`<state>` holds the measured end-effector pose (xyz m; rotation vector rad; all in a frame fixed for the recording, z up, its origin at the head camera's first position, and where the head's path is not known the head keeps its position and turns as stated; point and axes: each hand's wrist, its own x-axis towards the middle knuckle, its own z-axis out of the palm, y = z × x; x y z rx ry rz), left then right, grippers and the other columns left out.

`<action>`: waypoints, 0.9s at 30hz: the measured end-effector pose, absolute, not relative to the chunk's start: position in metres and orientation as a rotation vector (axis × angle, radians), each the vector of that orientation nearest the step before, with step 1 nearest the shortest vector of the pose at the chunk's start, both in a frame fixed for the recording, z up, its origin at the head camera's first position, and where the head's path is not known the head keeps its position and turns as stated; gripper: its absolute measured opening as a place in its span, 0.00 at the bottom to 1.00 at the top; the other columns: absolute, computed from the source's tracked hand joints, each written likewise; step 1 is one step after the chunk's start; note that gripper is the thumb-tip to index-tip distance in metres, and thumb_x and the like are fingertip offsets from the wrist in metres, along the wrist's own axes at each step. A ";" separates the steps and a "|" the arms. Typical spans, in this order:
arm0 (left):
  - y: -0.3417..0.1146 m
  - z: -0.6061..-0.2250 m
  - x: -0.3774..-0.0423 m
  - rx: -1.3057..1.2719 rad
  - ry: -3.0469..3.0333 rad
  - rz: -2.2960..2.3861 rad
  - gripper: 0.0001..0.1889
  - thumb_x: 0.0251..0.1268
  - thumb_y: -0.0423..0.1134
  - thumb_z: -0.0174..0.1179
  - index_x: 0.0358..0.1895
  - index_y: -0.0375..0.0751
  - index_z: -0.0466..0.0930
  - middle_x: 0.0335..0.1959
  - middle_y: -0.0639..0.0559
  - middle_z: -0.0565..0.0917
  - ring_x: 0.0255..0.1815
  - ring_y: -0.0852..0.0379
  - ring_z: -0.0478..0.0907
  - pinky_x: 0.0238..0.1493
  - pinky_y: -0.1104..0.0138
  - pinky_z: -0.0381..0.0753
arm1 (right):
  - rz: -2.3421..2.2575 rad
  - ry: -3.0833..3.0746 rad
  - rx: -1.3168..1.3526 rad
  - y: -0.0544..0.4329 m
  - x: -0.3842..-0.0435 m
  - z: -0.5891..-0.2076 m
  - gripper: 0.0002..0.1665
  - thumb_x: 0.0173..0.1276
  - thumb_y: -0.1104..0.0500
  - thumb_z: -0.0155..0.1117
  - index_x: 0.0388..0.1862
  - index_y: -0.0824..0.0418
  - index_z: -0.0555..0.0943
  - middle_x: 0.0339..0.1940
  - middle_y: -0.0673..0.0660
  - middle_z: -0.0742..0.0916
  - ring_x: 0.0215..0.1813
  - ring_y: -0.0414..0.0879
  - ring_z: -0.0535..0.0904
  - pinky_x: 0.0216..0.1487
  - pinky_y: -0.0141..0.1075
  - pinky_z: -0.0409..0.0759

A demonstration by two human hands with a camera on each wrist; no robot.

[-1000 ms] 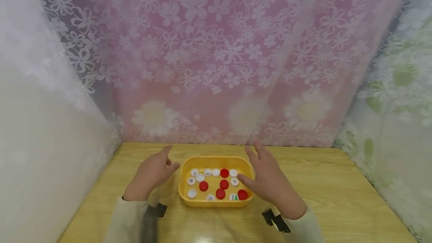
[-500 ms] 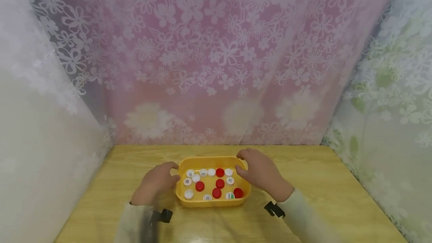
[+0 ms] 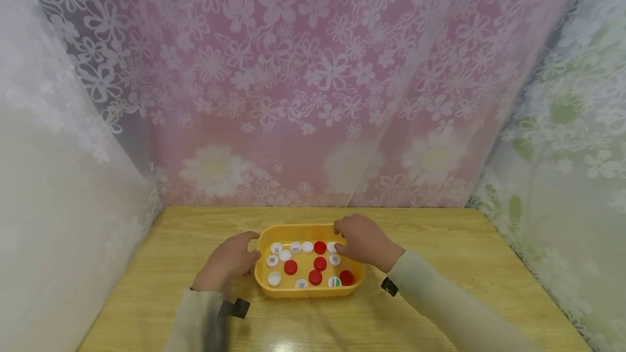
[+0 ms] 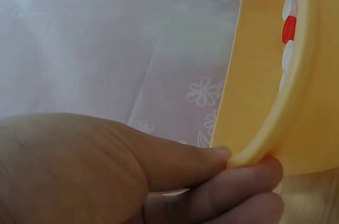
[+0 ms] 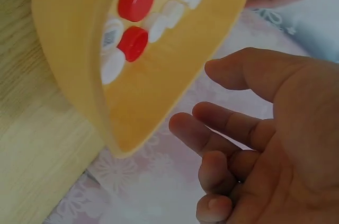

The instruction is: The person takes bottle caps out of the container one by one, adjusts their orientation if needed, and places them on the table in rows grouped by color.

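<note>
A yellow plastic tray [image 3: 313, 293] with rounded corners holds several bottle caps. Red caps [image 3: 290, 267] and white caps [image 3: 274, 278] lie spread over its bottom, a few of the white ones bearing printed codes. My left hand [image 3: 227, 262] is at the tray's left end. The left wrist view shows its thumb and fingers pinching the tray rim [image 4: 265, 136]. Over the tray's right end hovers my right hand [image 3: 365, 240], overlapping the rim from above. Its fingers are loosely bent with a gap before the thumb and nothing between them, as the right wrist view [image 5: 265, 123] shows.
The tray stands on a wood-grain table [image 3: 415, 314]. Behind it hangs a pink floral curtain [image 3: 313, 96], with pale floral cloth [image 3: 562, 140] at the right and a whitish cloth [image 3: 73, 205] at the left. A black strap [image 3: 389, 287] is on the right wrist.
My left hand has come in to the tray's left rim and now pinches it. My right hand has moved left and its fingers have bent. The caps lie as before.
</note>
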<state>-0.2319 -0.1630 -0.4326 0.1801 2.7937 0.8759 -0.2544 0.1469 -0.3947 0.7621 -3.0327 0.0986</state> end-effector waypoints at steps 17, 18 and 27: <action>-0.146 -0.436 -0.234 0.149 2.710 1.040 0.27 0.79 0.39 0.58 0.76 0.38 0.67 0.20 0.54 0.82 0.22 0.56 0.80 0.31 0.64 0.78 | -0.160 -3.332 0.690 0.137 -0.291 -0.406 0.14 0.65 0.49 0.77 0.36 0.54 0.81 0.28 0.48 0.82 0.30 0.46 0.75 0.38 0.39 0.79; -0.146 -0.437 -0.233 0.145 2.705 1.044 0.27 0.79 0.39 0.57 0.76 0.38 0.67 0.20 0.54 0.82 0.22 0.56 0.80 0.30 0.64 0.78 | -0.176 -3.351 0.685 0.136 -0.290 -0.409 0.15 0.64 0.49 0.77 0.35 0.54 0.80 0.28 0.48 0.81 0.30 0.46 0.74 0.38 0.39 0.79; -0.143 -0.440 -0.236 0.160 2.744 1.004 0.27 0.78 0.39 0.58 0.76 0.37 0.67 0.19 0.54 0.82 0.20 0.57 0.79 0.35 0.62 0.78 | -0.167 -3.399 0.622 0.138 -0.290 -0.432 0.13 0.63 0.49 0.76 0.32 0.53 0.82 0.25 0.48 0.81 0.28 0.47 0.75 0.36 0.37 0.79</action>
